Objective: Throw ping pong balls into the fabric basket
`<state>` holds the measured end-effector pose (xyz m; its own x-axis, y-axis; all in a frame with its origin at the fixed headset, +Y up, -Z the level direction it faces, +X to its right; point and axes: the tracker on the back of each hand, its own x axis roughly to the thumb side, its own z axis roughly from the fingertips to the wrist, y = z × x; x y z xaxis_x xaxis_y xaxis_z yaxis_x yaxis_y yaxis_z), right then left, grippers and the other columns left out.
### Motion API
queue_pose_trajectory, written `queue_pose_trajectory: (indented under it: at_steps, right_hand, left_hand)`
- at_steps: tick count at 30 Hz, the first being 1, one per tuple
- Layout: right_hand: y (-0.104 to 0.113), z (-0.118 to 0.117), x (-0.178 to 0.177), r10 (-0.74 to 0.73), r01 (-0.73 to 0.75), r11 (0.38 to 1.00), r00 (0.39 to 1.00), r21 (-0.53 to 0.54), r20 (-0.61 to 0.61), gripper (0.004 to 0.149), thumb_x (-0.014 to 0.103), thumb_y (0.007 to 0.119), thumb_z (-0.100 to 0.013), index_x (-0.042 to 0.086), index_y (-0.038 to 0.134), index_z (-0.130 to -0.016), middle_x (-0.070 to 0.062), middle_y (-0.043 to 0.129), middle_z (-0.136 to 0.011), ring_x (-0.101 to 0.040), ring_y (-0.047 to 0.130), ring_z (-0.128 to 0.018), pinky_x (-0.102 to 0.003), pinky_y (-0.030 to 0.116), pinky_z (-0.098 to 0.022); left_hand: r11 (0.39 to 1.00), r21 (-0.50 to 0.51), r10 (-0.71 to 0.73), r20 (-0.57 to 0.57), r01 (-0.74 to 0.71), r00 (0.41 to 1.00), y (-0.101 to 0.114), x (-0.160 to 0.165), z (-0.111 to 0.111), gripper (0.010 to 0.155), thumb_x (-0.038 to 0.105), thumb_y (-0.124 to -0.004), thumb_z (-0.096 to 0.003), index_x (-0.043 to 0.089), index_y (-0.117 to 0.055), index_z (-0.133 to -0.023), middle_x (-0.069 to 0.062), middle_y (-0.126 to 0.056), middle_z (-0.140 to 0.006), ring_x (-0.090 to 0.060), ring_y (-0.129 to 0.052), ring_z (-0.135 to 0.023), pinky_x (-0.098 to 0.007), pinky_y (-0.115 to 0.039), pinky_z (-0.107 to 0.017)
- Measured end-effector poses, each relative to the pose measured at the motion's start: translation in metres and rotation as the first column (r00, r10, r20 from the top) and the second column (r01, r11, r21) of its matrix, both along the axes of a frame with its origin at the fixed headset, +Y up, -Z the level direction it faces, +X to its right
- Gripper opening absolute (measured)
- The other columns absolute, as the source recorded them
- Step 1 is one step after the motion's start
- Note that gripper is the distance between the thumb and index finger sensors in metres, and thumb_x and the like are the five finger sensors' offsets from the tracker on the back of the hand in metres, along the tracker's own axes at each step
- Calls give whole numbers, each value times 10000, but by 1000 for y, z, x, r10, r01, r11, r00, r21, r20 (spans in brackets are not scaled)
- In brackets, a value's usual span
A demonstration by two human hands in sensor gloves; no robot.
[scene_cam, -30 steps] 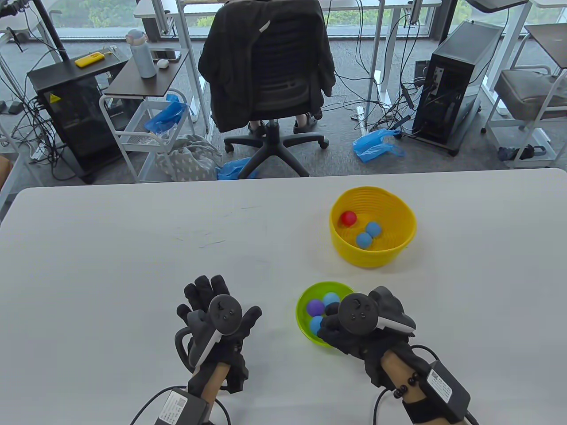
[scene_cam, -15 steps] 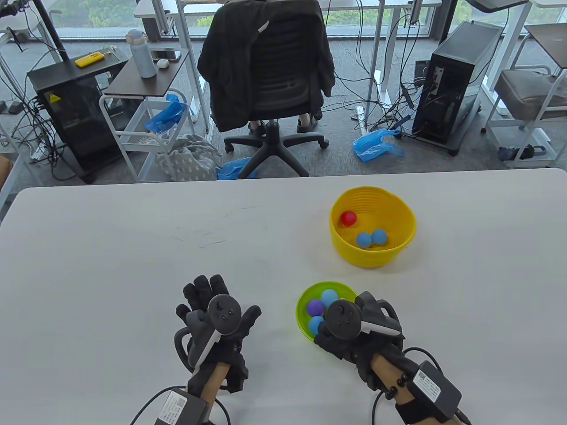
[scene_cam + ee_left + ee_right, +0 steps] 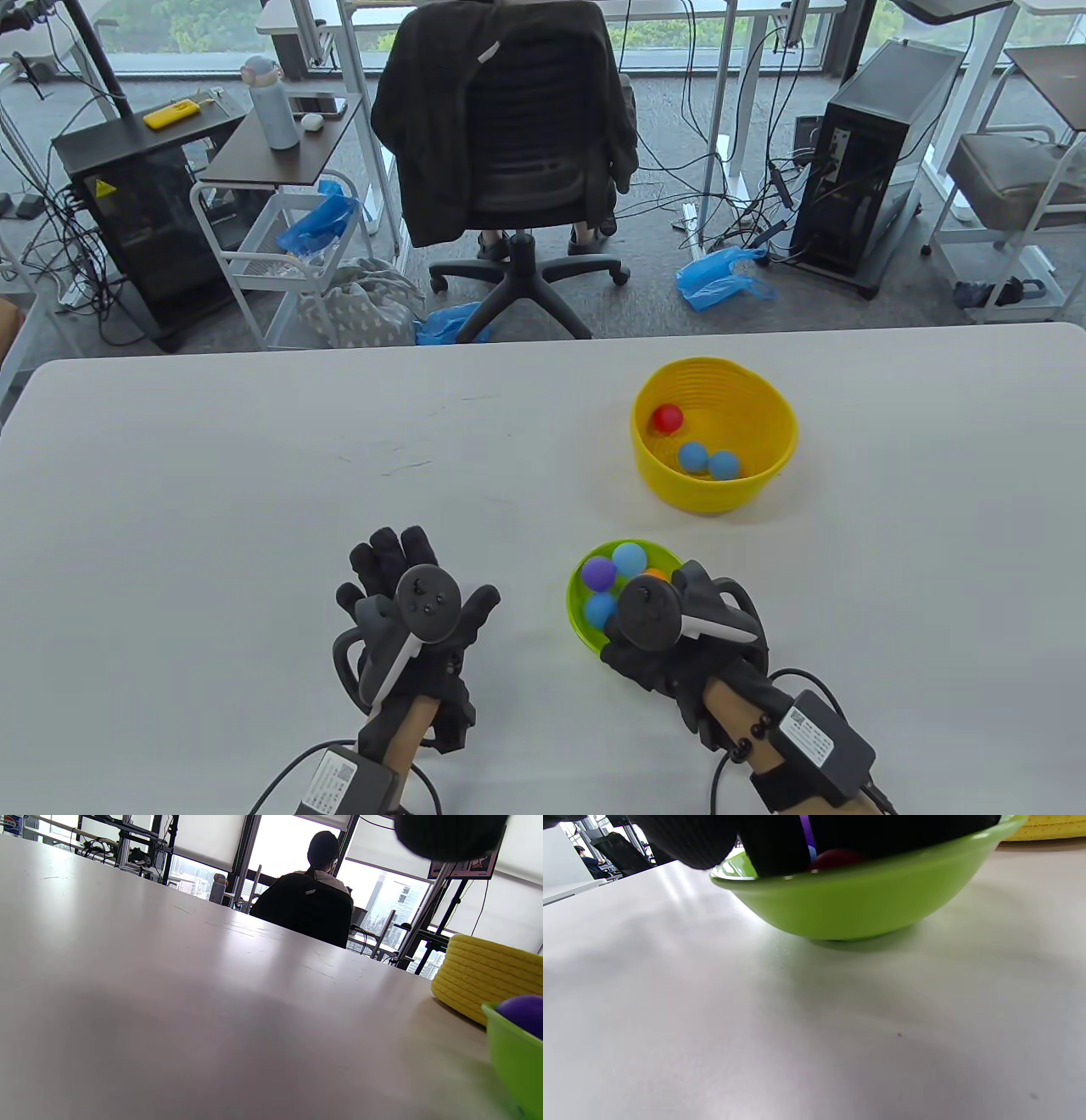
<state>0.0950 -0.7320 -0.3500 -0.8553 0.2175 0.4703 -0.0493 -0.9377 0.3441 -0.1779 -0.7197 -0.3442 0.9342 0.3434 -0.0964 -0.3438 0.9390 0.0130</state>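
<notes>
The yellow woven basket [image 3: 768, 407] stands right of the table's middle and holds a red ball [image 3: 667, 417] and two blue balls [image 3: 694, 456]. Nearer me, a green bowl [image 3: 579, 624] holds a purple ball [image 3: 598, 573], a light blue ball [image 3: 629, 558], a blue ball [image 3: 600, 608] and an orange ball [image 3: 655, 576]. My right hand [image 3: 629, 613] reaches into the bowl from its near side; its fingers [image 3: 772, 844] hang over the rim [image 3: 848, 908], and their grip is hidden. My left hand [image 3: 416, 562] rests flat on the table left of the bowl, fingers spread, empty.
The white table [image 3: 212, 509] stretches wide to the left and far side. The basket [image 3: 488, 971] and the bowl [image 3: 513, 1052] show at the right of the left wrist view. An office chair with a black jacket [image 3: 509, 127] stands beyond the far edge.
My right hand has drawn a little left and toward me over the bowl. The bowl's balls shifted and an orange one now shows. The blue balls in the basket rolled. The left hand stayed still.
</notes>
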Motion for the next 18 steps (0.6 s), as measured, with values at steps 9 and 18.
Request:
queue_pose_trajectory:
  at_steps: [9,18]
  right_hand:
    - [13,0,10,-80,79,994,997,74,8,457,361,809,-535,167,810,-950,-212,722,-1064,-511,835,-829,-623,734,-607]
    - [40,-5,42,-280,274,951,959,140,28,510,305,901,-490,174,776,-966,-187,768,-1024,-439,919,-739,-565,802,-555]
  left_hand:
    - [1000,4,7,-3,-7,1000,1,-1,0,1044,622,-744,-451,72,-188,-1144,-252,-52,-1181,-552,-62,-1065,-784,-135,-700]
    - [1000,7,7,-4,-7,1000,1,-2,1,1044,622,-744,-452,72,-188,-1144,-252,-52,-1181,-553,-62,-1065,-784,-135,-700]
